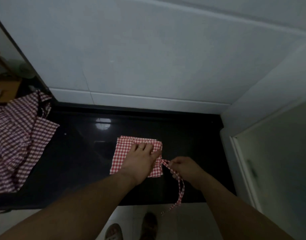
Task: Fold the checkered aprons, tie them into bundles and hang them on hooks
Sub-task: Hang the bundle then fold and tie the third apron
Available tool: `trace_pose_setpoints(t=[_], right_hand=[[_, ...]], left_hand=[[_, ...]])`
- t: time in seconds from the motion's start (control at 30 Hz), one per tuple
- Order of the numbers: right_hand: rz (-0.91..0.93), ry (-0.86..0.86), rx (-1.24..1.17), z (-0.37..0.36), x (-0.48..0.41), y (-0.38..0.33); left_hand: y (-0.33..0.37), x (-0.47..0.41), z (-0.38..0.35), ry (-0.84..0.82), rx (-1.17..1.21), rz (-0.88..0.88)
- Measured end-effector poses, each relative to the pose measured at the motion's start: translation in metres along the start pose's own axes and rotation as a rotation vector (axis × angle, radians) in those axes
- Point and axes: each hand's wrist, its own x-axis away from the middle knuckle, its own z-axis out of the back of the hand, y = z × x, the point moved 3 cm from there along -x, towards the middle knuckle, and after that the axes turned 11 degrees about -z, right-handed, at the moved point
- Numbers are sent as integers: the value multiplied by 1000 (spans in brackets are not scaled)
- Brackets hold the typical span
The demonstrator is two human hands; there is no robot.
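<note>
- The folded apron [125, 149] lies as a small red-checked square near the middle of the dark counter [76, 161], with its strap [181, 187] running off the right edge and dangling past the counter's front.
- My left hand [142, 160] lies flat on the square, fingers straight and spread, pressing the layers down without gripping anything.
- My right hand [182, 166] is just beside the square's right edge, fingers curled round the strap and pinching it close to where it leaves the fold.
- I judge this to be the tying step, so the weight on top should be firm enough that the folds do not slide when I pull.
- The strap should go round the square flat, not twisted (a twisted band would likely loosen later), and pulled snug across the middle.
- I will need to lift my palm briefly to let the strap pass; I would do it one edge at a time.
- The other aprons [19, 135] sit heaped and unfolded at the counter's left end, well apart.
</note>
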Motion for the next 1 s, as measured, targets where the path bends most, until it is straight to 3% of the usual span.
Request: trace_pose_setpoints(t=[0.13,0.23,0.33,0.5,0.6,0.67,0.77,0.87,1.0], right_hand=[[-134,-154,-195,0,11,6],[-138,-207,-342,5,17,1],[-161,-267,-444,5,18,-8],[-188,-323,-443,4,15,-8],[-190,-220,-400,10,7,1],[-202,-147,-463,17,0,4],[-205,-180,-580,15,-4,-8],[-111,-162,-381,-7,-9,-32],[98,105,217,-25,-30,-46]], left_hand=[[15,-15,17,-1,53,21],[35,-15,22,78,437,237],[45,-23,15,-40,878,490],[35,-39,11,9,1314,755],[29,-36,13,16,1485,870],[26,-31,21,23,1615,892],[23,-17,34,-14,1637,787],[22,-10,39,-14,1624,725],[10,3,38,-182,1514,689]])
